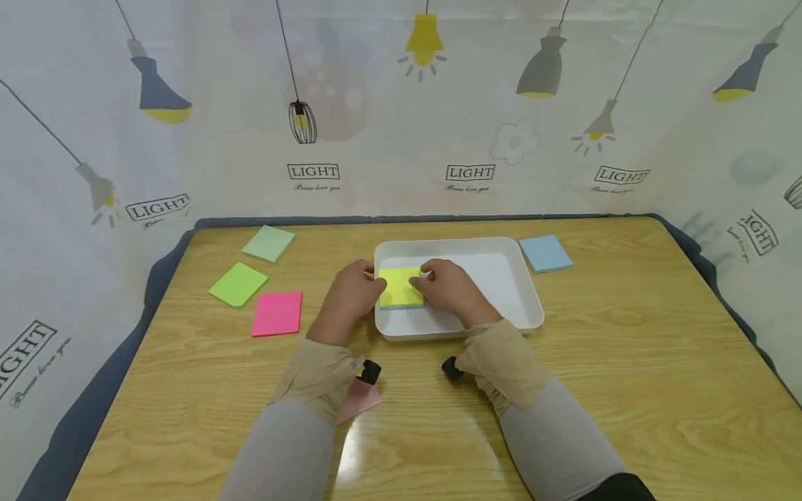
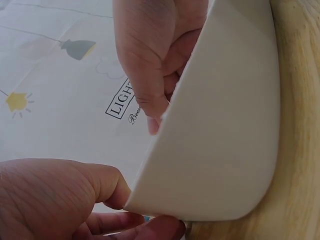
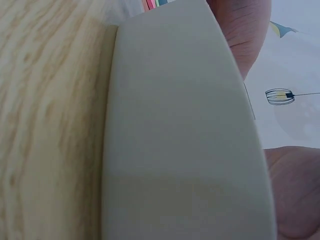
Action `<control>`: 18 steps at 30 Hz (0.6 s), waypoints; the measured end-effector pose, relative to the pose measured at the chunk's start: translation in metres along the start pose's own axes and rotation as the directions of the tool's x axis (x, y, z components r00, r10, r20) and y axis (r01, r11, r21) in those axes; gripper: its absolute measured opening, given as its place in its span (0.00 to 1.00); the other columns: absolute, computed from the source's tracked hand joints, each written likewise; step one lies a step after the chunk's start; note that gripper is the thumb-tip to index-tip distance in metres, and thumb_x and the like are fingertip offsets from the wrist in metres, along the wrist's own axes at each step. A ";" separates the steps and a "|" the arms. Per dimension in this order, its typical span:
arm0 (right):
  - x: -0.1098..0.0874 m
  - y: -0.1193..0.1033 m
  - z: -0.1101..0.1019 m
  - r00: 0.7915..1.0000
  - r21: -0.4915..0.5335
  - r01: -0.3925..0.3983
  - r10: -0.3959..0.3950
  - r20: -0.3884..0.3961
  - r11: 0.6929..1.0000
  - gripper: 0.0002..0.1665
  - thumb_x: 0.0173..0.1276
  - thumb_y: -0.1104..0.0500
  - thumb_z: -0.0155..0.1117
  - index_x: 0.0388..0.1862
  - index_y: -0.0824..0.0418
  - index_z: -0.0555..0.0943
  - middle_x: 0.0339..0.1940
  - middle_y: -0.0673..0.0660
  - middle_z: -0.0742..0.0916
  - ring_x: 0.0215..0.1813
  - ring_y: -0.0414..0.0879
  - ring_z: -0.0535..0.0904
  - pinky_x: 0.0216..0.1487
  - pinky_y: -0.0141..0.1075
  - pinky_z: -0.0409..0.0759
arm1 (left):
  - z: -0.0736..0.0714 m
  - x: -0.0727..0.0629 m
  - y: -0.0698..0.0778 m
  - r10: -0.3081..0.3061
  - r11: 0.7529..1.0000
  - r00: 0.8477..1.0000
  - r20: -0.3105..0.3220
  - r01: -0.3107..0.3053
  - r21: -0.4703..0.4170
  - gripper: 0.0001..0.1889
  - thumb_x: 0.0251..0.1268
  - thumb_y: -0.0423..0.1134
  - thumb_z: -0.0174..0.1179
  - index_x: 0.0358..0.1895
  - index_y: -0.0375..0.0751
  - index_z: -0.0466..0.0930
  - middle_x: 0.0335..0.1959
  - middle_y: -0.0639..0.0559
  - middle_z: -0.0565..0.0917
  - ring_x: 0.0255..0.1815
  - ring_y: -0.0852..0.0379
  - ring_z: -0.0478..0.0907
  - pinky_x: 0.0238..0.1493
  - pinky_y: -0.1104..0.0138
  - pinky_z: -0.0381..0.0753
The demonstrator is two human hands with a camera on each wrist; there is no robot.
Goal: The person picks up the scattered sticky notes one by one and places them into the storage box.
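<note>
A yellow sticky note pad (image 1: 401, 287) with a bluish lower edge lies over the left part of the white tray (image 1: 501, 289). My left hand (image 1: 352, 296) grips the pad's left side at the tray's left rim, its thumb on top. From the right, my right hand (image 1: 452, 287) pinches the pad's other side between thumb and curled fingers. In both wrist views the tray's outer wall (image 2: 215, 120) (image 3: 175, 125) hides the pad and some of the fingers.
Left of the tray lie a pale green pad (image 1: 269, 243), a bright green pad (image 1: 238, 284) and a pink pad (image 1: 276, 314). A blue pad (image 1: 546, 253) is by the tray's right back corner. A light pink pad (image 1: 361, 401) shows partly under the left wrist.
</note>
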State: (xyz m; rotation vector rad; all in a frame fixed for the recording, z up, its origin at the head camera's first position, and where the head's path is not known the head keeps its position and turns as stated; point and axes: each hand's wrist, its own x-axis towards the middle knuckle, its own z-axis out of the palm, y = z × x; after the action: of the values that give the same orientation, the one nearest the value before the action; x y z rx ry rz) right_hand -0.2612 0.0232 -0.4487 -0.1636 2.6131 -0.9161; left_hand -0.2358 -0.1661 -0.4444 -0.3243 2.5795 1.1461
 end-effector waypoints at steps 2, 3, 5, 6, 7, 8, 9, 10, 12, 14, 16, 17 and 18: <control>-0.001 -0.002 -0.001 1.000 -0.018 0.005 -0.005 -0.016 1.000 0.33 0.78 0.44 0.60 0.72 0.62 0.75 0.61 0.62 0.85 0.57 0.54 0.82 0.63 0.49 0.79 | 0.000 0.000 0.000 0.001 1.000 1.000 -0.003 -0.001 0.002 0.23 0.76 0.45 0.54 0.69 0.41 0.73 0.59 0.44 0.84 0.49 0.51 0.83 0.45 0.62 0.82; -0.002 -0.002 -0.002 1.000 -0.026 0.011 -0.011 -0.022 1.000 0.33 0.78 0.44 0.60 0.72 0.62 0.75 0.61 0.62 0.85 0.58 0.54 0.81 0.62 0.49 0.79 | 0.000 0.000 0.000 0.004 1.000 1.000 -0.005 -0.004 0.005 0.24 0.76 0.45 0.54 0.69 0.40 0.73 0.58 0.44 0.84 0.49 0.51 0.83 0.46 0.62 0.82; -0.005 -0.004 -0.003 0.999 -0.038 0.023 -0.024 -0.032 0.999 0.33 0.77 0.43 0.60 0.72 0.62 0.75 0.58 0.62 0.86 0.56 0.54 0.82 0.59 0.49 0.80 | 0.000 0.000 -0.001 0.007 1.000 1.000 -0.007 -0.007 0.001 0.23 0.75 0.45 0.54 0.68 0.40 0.73 0.58 0.44 0.85 0.49 0.50 0.83 0.46 0.62 0.82; -0.007 -0.005 -0.005 0.999 -0.046 0.029 -0.031 -0.037 0.999 0.33 0.77 0.43 0.60 0.72 0.61 0.75 0.57 0.61 0.86 0.54 0.53 0.82 0.57 0.48 0.81 | 0.000 0.000 -0.001 0.009 1.000 1.000 -0.009 -0.009 0.000 0.23 0.75 0.45 0.54 0.68 0.40 0.73 0.58 0.44 0.85 0.49 0.50 0.83 0.46 0.62 0.82; -0.009 -0.007 -0.006 0.998 -0.054 0.037 -0.039 -0.039 0.998 0.34 0.77 0.42 0.60 0.72 0.61 0.74 0.56 0.61 0.86 0.52 0.53 0.82 0.55 0.48 0.81 | 0.000 0.001 -0.002 0.010 1.000 1.000 -0.009 -0.010 -0.001 0.23 0.75 0.45 0.54 0.68 0.40 0.73 0.58 0.44 0.85 0.49 0.50 0.83 0.46 0.61 0.82; -0.011 -0.008 -0.008 0.998 -0.058 0.043 -0.045 -0.042 0.997 0.34 0.78 0.42 0.60 0.73 0.61 0.74 0.56 0.60 0.87 0.51 0.52 0.82 0.54 0.47 0.81 | 0.000 0.001 -0.002 0.012 1.000 1.000 -0.009 -0.012 -0.003 0.23 0.75 0.45 0.54 0.68 0.40 0.73 0.57 0.44 0.85 0.49 0.50 0.83 0.46 0.61 0.82; -0.013 -0.009 -0.010 0.998 -0.062 0.049 -0.052 -0.046 0.997 0.34 0.78 0.42 0.59 0.73 0.61 0.74 0.55 0.60 0.87 0.50 0.52 0.83 0.52 0.47 0.81 | 0.000 0.001 -0.002 0.015 1.000 1.000 -0.009 -0.015 -0.005 0.23 0.75 0.45 0.54 0.68 0.40 0.73 0.57 0.44 0.85 0.49 0.50 0.83 0.45 0.62 0.82; -0.016 -0.010 -0.013 0.997 -0.065 0.055 -0.059 -0.052 0.996 0.34 0.78 0.42 0.59 0.73 0.60 0.74 0.55 0.60 0.87 0.49 0.52 0.83 0.51 0.47 0.81 | 0.000 0.001 -0.001 0.014 1.000 1.000 -0.010 -0.014 -0.009 0.23 0.75 0.45 0.54 0.68 0.40 0.73 0.57 0.43 0.85 0.49 0.50 0.83 0.45 0.62 0.82; -0.020 -0.010 -0.020 0.996 -0.062 0.059 -0.063 -0.064 0.996 0.34 0.78 0.41 0.59 0.73 0.60 0.74 0.56 0.59 0.86 0.49 0.52 0.82 0.50 0.46 0.81 | 0.001 0.002 -0.001 0.015 1.000 1.000 -0.013 -0.016 -0.003 0.23 0.75 0.45 0.54 0.68 0.40 0.73 0.57 0.43 0.85 0.50 0.50 0.83 0.47 0.61 0.82; -0.024 -0.009 -0.028 0.995 -0.044 0.058 -0.061 -0.078 0.997 0.34 0.78 0.41 0.58 0.74 0.59 0.74 0.57 0.59 0.86 0.49 0.53 0.81 0.50 0.46 0.81 | 0.002 0.002 -0.001 0.020 1.000 1.000 -0.014 -0.020 0.007 0.23 0.75 0.45 0.54 0.68 0.40 0.73 0.58 0.43 0.85 0.51 0.50 0.83 0.49 0.61 0.82; -0.027 -0.006 -0.036 0.994 -0.023 0.059 -0.061 -0.087 0.998 0.34 0.79 0.41 0.58 0.74 0.59 0.73 0.58 0.60 0.85 0.51 0.53 0.80 0.51 0.47 0.80 | 0.002 0.002 -0.001 0.014 1.000 1.000 -0.016 -0.014 0.003 0.23 0.75 0.45 0.54 0.68 0.40 0.73 0.58 0.43 0.84 0.51 0.50 0.82 0.49 0.60 0.82; -0.028 -0.003 -0.041 0.994 -0.012 0.059 -0.060 -0.090 0.998 0.34 0.79 0.41 0.57 0.75 0.59 0.73 0.59 0.60 0.84 0.52 0.54 0.80 0.51 0.47 0.80 | 0.002 0.003 -0.001 0.012 1.000 1.000 -0.015 -0.012 0.003 0.23 0.75 0.45 0.54 0.68 0.40 0.73 0.58 0.43 0.84 0.51 0.50 0.82 0.48 0.61 0.82; -0.029 -0.001 -0.045 0.993 -0.006 0.065 -0.066 -0.095 0.998 0.34 0.79 0.41 0.57 0.75 0.59 0.73 0.60 0.60 0.84 0.52 0.54 0.80 0.52 0.47 0.80 | 0.002 0.003 -0.001 0.009 1.000 1.000 -0.016 -0.009 -0.001 0.24 0.75 0.45 0.54 0.68 0.40 0.73 0.58 0.43 0.84 0.50 0.50 0.82 0.47 0.62 0.82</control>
State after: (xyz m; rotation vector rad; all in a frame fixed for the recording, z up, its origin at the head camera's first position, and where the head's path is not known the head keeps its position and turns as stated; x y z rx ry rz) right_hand -0.2511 0.0552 -0.4069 -0.2125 2.7114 -0.9646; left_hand -0.2375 -0.1658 -0.4474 -0.3239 2.5967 1.1529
